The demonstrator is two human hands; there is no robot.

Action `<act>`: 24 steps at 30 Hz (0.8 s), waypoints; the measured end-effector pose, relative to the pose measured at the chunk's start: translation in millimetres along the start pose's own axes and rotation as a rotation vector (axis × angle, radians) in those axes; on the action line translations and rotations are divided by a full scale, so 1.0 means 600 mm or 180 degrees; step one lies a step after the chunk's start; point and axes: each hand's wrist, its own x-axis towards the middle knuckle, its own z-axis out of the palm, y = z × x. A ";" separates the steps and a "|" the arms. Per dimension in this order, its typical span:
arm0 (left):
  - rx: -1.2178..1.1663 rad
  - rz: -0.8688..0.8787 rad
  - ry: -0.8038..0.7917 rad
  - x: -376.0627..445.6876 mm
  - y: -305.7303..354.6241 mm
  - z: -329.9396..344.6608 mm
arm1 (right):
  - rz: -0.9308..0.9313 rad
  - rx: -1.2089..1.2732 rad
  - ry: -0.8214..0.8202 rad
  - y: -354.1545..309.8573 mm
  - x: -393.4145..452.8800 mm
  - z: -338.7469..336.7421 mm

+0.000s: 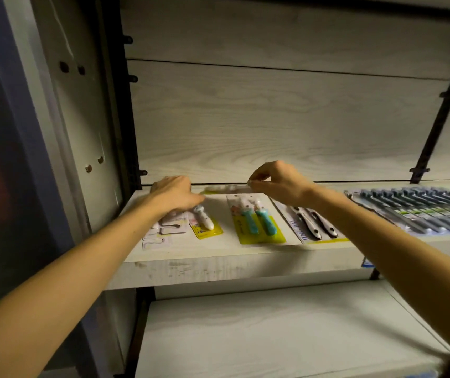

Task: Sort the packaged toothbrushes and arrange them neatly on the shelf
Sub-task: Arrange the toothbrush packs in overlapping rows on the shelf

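Two bare forearms are seen, no sleeves, watches, bracelets or rings being worn on either, and the left hand (173, 193) and right hand (278, 181) are left uncovered, without gloves, with short plain nails.

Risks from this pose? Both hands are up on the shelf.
1. The yellow-backed pack and the black-handled pack lie close to the shelf's front edge; a forearm sweep could knock them off.
2. The right hand pinches a pack at the back by one end, a thin grip that may slip.
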 end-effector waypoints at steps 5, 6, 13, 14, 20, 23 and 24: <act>-0.0327 -0.0036 0.0110 0.013 -0.012 0.017 | 0.0142 -0.0219 -0.0656 0.034 0.000 -0.038; -0.0422 -0.0048 0.0150 0.016 -0.016 0.018 | 0.0102 -0.0370 -0.0740 0.041 0.007 -0.044; -0.0990 0.0122 0.0382 0.025 -0.025 0.030 | 0.0004 -0.0686 -0.0825 0.058 0.056 -0.065; -0.1052 0.0188 0.0380 0.026 -0.024 0.032 | -0.0006 -0.0698 -0.0805 0.054 0.067 -0.064; -0.1363 0.0401 0.0463 0.031 -0.022 0.040 | -0.0360 -0.0851 -0.0669 0.015 0.124 -0.046; -0.1539 0.0373 0.0576 0.031 -0.024 0.039 | -0.0298 -0.0782 -0.0736 0.000 0.148 -0.027; -0.1580 0.0361 0.0627 0.031 -0.024 0.038 | -0.0275 -0.0758 -0.0832 -0.004 0.151 -0.018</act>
